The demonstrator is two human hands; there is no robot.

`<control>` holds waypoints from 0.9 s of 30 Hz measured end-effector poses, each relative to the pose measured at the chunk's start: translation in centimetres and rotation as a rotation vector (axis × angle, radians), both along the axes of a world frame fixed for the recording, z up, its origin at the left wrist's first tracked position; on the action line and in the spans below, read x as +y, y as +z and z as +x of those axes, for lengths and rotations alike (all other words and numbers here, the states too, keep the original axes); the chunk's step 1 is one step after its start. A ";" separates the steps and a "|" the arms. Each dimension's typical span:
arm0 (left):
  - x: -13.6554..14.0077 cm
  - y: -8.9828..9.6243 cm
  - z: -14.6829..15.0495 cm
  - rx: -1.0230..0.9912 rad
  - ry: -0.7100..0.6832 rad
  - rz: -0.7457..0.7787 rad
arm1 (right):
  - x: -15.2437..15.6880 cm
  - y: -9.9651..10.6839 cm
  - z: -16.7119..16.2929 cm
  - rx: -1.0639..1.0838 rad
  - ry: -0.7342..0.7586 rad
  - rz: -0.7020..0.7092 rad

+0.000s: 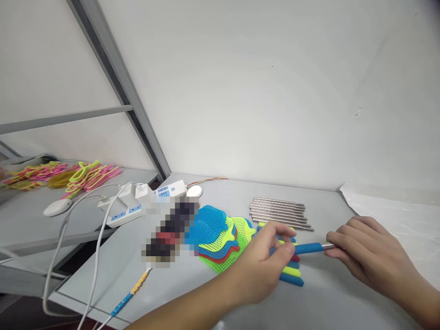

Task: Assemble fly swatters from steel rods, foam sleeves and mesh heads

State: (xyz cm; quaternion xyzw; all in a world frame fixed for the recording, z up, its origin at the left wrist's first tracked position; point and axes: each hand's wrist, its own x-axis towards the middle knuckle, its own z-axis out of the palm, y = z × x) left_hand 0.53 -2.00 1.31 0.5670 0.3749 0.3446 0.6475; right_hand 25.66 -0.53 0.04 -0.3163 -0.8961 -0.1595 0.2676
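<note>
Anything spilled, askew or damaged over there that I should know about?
Nothing looks spilled. The small marks on the right of the wall look like chips, breaking its plain surface. The loose metal rods lie side by side, but their right ends are uneven, so slightly askew.

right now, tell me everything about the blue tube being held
The blue tube is slim and round, plastic or foam by its look. It is held nearly level over other coloured tubes. The left hand grips its left part, partly hiding it. At its right end it meets a shiny metal rod, held in the right hand; whether the rod goes inside is hidden.
</note>
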 end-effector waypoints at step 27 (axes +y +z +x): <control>-1.2 -0.7 -0.4 0.397 -0.289 0.601 | 0.9 -0.6 1.4 0.234 -0.043 -0.049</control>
